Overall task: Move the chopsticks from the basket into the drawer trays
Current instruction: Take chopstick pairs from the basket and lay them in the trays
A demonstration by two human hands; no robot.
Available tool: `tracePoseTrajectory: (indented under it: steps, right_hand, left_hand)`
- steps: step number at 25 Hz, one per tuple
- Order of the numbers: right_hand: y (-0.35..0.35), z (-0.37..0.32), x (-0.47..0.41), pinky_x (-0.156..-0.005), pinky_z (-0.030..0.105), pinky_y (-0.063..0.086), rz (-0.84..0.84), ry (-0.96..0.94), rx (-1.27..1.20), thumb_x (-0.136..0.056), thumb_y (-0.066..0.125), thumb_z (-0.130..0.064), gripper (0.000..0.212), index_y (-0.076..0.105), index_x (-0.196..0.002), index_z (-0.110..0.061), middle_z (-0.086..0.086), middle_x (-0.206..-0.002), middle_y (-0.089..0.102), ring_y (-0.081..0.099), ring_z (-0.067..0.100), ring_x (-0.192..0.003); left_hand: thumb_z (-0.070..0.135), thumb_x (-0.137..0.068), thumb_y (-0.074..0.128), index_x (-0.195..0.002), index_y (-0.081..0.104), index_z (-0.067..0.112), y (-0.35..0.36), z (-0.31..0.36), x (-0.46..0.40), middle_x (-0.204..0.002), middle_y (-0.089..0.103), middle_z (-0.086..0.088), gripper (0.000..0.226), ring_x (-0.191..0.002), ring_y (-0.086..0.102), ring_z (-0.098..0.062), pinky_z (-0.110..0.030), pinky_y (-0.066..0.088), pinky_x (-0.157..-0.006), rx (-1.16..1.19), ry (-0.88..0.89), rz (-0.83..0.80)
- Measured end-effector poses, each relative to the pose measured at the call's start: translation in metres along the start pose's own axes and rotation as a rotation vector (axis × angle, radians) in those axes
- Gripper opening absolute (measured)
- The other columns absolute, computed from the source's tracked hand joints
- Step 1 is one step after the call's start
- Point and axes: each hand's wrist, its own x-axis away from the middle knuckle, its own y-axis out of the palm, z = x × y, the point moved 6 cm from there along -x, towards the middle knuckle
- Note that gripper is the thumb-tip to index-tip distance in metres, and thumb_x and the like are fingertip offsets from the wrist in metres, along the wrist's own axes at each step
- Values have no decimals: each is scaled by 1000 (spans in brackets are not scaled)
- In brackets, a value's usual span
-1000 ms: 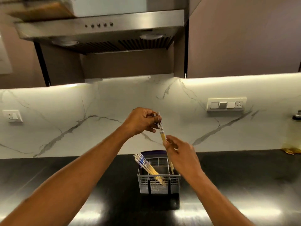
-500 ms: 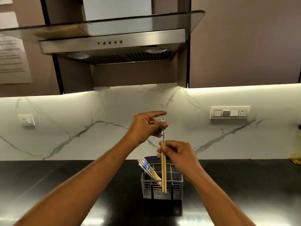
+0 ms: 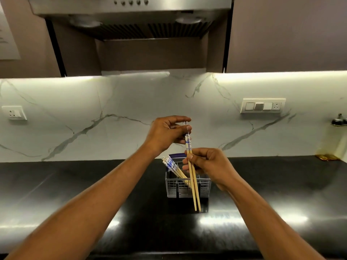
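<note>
Glossy black stone on the tabletop (image 3: 75,194), polished enough to throw back white glare in patches. Behind it, smooth white marble-look backsplash (image 3: 112,102) with grey veining, faintly sheened under the strip lighting. Brushed steel up top on the hood (image 3: 131,8), dull satin finish. Matt brownish panels on the cabinets (image 3: 289,34). Grey plastic lattice for the basket (image 3: 175,188), matt. Pale bare wood on the held chopsticks (image 3: 193,184), smooth, with glossy blue-and-white coated upper ends; same look on the chopsticks in the basket (image 3: 173,167). White glossy plastic on the switch plate (image 3: 262,106).
</note>
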Motion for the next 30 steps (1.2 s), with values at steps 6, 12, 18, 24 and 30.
tracePoseTrajectory:
  steps: [6, 12, 18, 24, 30]
  right_hand:
    - [13, 41, 32, -66, 26, 60, 16, 147, 54, -90, 69, -14, 18, 74, -101, -1, 14, -89, 78, 76, 22, -78]
    - [18, 141, 92, -67, 28, 62, 46, 389, 55, -91, 68, -7, 12, 73, -96, 3, 14, -79, 75, 73, 20, -68]
    - [9, 258, 182, -69, 25, 61, 166, 653, 91, -93, 65, -12, 12, 75, -87, -10, 9, -82, 77, 73, 16, -73]
    - [12, 367, 215, -62, 27, 58, 144, 839, 682, -93, 61, -12, 24, 74, -73, -10, -1, -69, 69, 63, 10, -59]
    - [28, 401, 209, -78, 32, 59, 85, 965, 956, -99, 49, -11, 21, 68, -107, -7, 9, -106, 72, 70, 25, -94]
  left_hand:
    - [9, -89, 70, -116, 70, 12, -1, -45, 47, -89, 78, -13, 27, -75, 76, -20, -23, 61, -63, 121, -116, -25]
    - [3, -90, 66, -121, 65, 1, 43, -131, 125, -96, 74, -19, 31, -80, 75, -24, -28, 64, -67, 299, -378, -150]
    - [12, -95, 62, -131, 56, 3, 74, -235, 207, -103, 73, -21, 37, -93, 73, -28, -38, 62, -84, 303, -687, -189]
    - [11, -97, 58, -126, 60, 9, 42, -279, 272, -99, 76, -13, 29, -90, 76, -22, -29, 62, -76, 224, -818, -98]
    - [12, -98, 55, -118, 64, 12, 18, -288, 308, -94, 78, -14, 21, -89, 76, -23, -25, 62, -71, 235, -921, 44]
